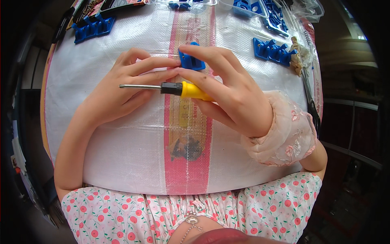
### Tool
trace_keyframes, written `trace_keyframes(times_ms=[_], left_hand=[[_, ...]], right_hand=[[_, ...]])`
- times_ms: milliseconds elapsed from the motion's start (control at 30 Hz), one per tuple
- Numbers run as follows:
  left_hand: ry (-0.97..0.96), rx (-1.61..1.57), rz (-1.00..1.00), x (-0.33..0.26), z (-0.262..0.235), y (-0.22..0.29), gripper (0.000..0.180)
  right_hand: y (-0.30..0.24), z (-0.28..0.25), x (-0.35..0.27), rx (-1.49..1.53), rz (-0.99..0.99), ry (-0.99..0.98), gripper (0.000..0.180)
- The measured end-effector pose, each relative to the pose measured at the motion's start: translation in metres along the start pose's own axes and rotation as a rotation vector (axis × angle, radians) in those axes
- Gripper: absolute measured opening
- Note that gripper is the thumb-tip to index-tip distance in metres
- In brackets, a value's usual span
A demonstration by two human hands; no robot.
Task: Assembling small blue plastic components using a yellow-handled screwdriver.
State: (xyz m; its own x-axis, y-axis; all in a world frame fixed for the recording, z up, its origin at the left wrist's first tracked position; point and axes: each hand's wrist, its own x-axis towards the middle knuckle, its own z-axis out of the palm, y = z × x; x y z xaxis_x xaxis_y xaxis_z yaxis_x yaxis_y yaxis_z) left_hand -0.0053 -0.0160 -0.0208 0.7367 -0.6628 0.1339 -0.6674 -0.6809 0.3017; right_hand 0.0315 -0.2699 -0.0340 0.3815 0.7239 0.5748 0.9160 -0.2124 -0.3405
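A small blue plastic part (191, 59) with a flat plate and raised pieces sits at the middle, beyond my hands. My left hand (126, 83) reaches in from the left with two fingers stretched to the part's left edge; its thumb stays apart, lower down. In my right hand (233, 87) a screwdriver (189, 90) with a yellow and black handle lies crosswise, its metal shaft pointing left over the left hand's fingers. The right hand's index fingertip touches the part's upper left corner, and another fingertip is by its lower left. Part of the screwdriver handle is hidden in the palm.
A white woven sheet (122, 150) with a pink stripe covers the table. Blue pieces with raised posts stand at the far left (93, 29) and far right (274, 51). Clear trays (243, 10) of blue parts line the far edge. Scissors (310, 103) lie at right.
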Motion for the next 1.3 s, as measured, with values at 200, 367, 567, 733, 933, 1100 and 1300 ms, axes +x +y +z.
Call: trace_keyframes(times_ms=[200, 367, 567, 733, 933, 1100, 1300], left_hand=[[-0.056, 0.022, -0.060, -0.007, -0.013, 0.000, 0.042], [-0.079, -0.013, -0.105, -0.007, -0.023, 0.006, 0.040], [-0.097, -0.065, -0.110, -0.003, -0.024, 0.009, 0.045], [-0.091, -0.083, -0.094, -0.002, -0.023, 0.007, 0.044], [-0.073, -0.091, -0.100, -0.002, -0.021, 0.008, 0.041], [-0.086, -0.112, -0.109, -0.002, -0.025, 0.006, 0.039], [-0.092, -0.202, -0.100, -0.002, -0.024, 0.006, 0.043]], right_hand=[[-0.002, 0.006, 0.006, 0.006, 0.165, -0.039, 0.038], [-0.001, -0.004, 0.006, -0.055, 0.182, -0.086, 0.041], [0.003, 0.001, 0.004, -0.137, 0.194, -0.040, 0.031], [0.000, 0.001, 0.000, -0.129, 0.234, -0.055, 0.039], [0.003, -0.004, 0.007, -0.173, 0.219, -0.081, 0.032], [0.007, 0.009, 0.016, -0.223, 0.238, -0.141, 0.026], [0.003, 0.000, 0.012, -0.286, 0.337, -0.195, 0.024]])
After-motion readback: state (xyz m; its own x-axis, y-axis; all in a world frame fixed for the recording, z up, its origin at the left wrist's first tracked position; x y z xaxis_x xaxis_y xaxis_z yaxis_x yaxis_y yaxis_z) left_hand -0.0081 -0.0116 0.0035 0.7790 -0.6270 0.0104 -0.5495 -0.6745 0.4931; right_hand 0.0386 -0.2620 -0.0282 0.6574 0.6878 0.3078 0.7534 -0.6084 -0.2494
